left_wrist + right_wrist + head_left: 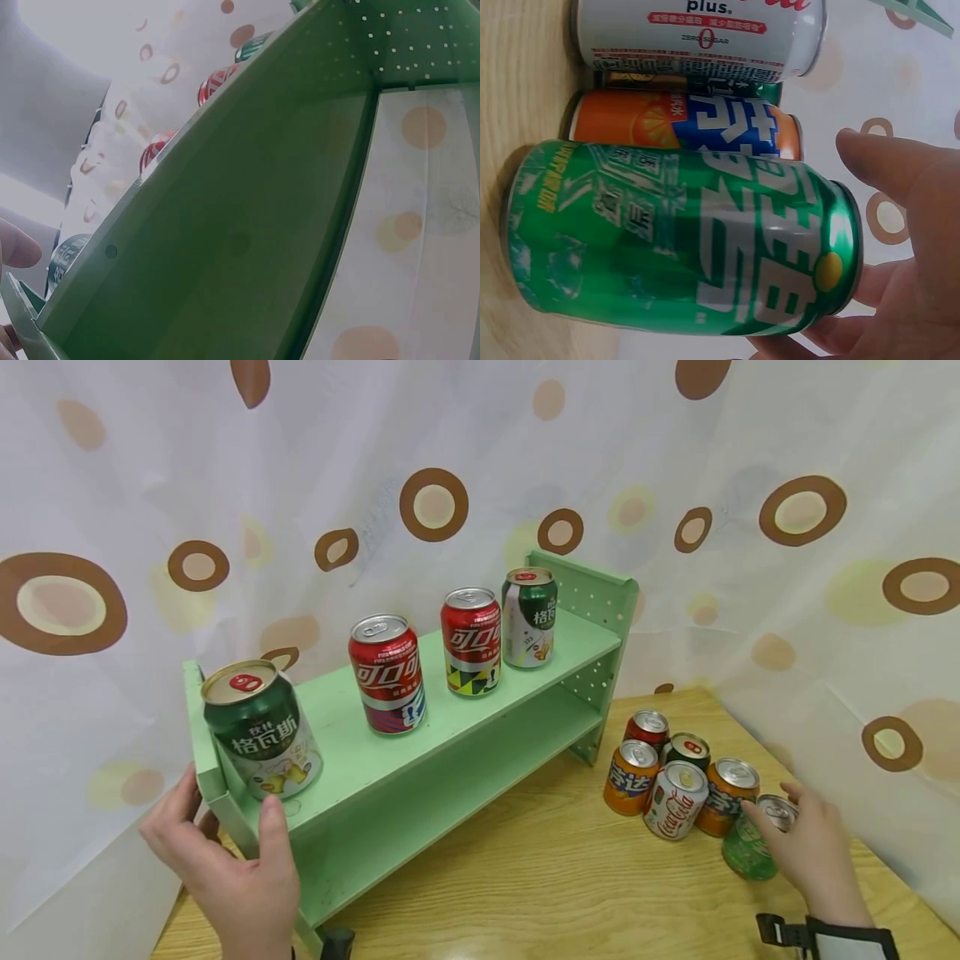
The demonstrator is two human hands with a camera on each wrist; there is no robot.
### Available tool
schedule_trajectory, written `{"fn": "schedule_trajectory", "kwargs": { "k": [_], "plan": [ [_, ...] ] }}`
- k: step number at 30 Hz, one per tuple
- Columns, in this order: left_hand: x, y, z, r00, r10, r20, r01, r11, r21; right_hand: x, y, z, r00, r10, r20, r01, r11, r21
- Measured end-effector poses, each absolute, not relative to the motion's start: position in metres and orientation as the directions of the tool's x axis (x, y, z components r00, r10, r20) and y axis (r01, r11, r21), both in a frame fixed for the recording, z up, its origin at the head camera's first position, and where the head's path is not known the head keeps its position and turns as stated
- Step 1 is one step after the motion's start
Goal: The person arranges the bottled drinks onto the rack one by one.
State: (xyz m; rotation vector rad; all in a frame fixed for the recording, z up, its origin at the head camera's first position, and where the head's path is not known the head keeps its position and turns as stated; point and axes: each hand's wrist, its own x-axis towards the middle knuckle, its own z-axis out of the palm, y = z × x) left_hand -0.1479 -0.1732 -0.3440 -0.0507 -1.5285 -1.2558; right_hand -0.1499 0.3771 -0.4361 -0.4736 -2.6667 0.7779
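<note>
My left hand (236, 868) is at the shelf's left end, thumb raised in front and fingers outside the side panel (201, 735). Just above the thumb stands a green-and-white kvass can (264, 735) on the top board. Whether the hand touches the panel is unclear. On the table at right, my right hand (813, 843) reaches around the top of a green Sprite can (682, 240). In the right wrist view its thumb (877, 161) is spread off the can, while some fingers pass behind it, partly hidden. The can stands upright on the table.
The green two-level shelf (450, 735) also bears two red cola cans (388, 681) and another kvass can (529, 622). Beside the Sprite cluster orange Fanta cans (632, 777), a white Coca-Cola can (675, 802), a red can (647, 727) and a dark green can (688, 748). A patterned curtain hangs behind.
</note>
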Motion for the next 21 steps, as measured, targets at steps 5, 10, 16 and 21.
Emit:
{"fn": "schedule_trajectory", "kwargs": {
  "k": [5,10,16,21],
  "plan": [
    [-0.148,-0.173,-0.344,-0.393,-0.547,0.739,0.614,0.442,0.654,-0.15,0.375,-0.439,-0.901,0.404,0.16,0.252,0.785,-0.566],
    [-0.149,-0.173,-0.344,-0.388,-0.541,0.746,0.619,0.447,0.646,-0.15,0.375,-0.443,-0.9,0.424,0.103,0.293,0.762,-0.577],
    [-0.148,-0.174,-0.344,-0.397,-0.542,0.741,0.609,0.448,0.654,-0.15,0.374,-0.445,-0.893,0.446,0.059,0.326,0.731,-0.6],
    [-0.148,-0.174,-0.345,-0.396,-0.543,0.741,0.607,0.451,0.655,-0.15,0.376,-0.447,-0.893,0.447,0.049,0.327,0.721,-0.611]
  ]
}}
